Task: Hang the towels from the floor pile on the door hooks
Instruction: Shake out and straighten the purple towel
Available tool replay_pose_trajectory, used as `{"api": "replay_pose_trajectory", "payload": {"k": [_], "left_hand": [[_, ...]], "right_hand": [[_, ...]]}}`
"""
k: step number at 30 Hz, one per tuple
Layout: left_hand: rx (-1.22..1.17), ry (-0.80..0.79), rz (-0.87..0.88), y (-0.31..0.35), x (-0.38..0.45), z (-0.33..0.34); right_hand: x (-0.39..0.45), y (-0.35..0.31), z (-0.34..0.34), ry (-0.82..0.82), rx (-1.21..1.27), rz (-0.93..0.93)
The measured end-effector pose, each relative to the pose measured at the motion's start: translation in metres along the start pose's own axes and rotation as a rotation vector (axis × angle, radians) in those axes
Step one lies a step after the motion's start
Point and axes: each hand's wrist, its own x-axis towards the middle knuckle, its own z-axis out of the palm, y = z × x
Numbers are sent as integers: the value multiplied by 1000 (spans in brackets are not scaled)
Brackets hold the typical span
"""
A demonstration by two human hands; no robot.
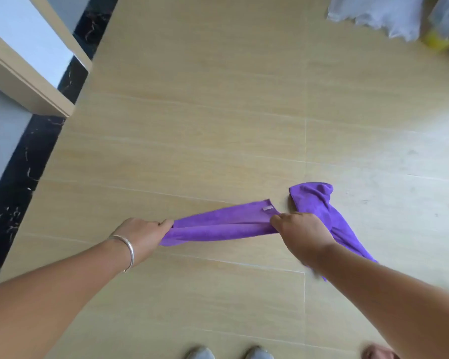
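The floor of pale wood-look tiles fills almost the whole view. On the left side runs a dark strip with light flecks, and beside it stands a white and beige frame. In the top right corner lie some clear plastic bags, blurred, with something yellow near them.

The person's two bare arms reach forward and down from the lower edge. Between the hands hangs a purple towel, held above the floor. The part between the hands is pulled into a nearly straight band. The rest falls past the right hand, with one fold rising behind it and one end hanging down under the right forearm. A small pale label sits on the upper edge of the towel, near the right hand.

The left hand grips the left end of the towel, with fingers curled around the cloth. The right hand pinches the towel in its middle part, fingers closed on the cloth.

On the left wrist is a thin silver bangle. At the bottom edge two grey shoe tips show.
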Motion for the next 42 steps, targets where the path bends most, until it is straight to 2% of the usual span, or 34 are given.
{"api": "replay_pose_trajectory", "payload": {"k": [4, 7, 10, 14, 17, 22, 29, 34, 42], "left_hand": [[-154, 50, -87, -16, -44, -88], [-168, 66, -91, -29, -78, -153], [-177, 56, -100, -47, -116, -219], [-290, -72, -22, -72, -180, -313], [-260, -47, 20, -85, -233, -381], [-208, 78, -67, -109, -314, -487], [-213, 289, -122, -126, -412, -595], [-180, 465, -154, -132, -464, -648], [-150, 614, -166, -137, -548, -723]], "right_hand": [[-35, 18, -91, -41, 18, 102], [-62, 34, -155, -24, 59, 152], [-93, 52, -221, 28, 92, 119], [-140, 75, -309, 43, 101, 16], [-177, 86, -374, 86, 80, -16], [-230, 106, -485, 243, 32, 34], [-304, 115, -619, 389, -3, 148], [-348, 122, -682, 443, -44, 208], [-416, 135, -761, 577, -49, 221]]}}
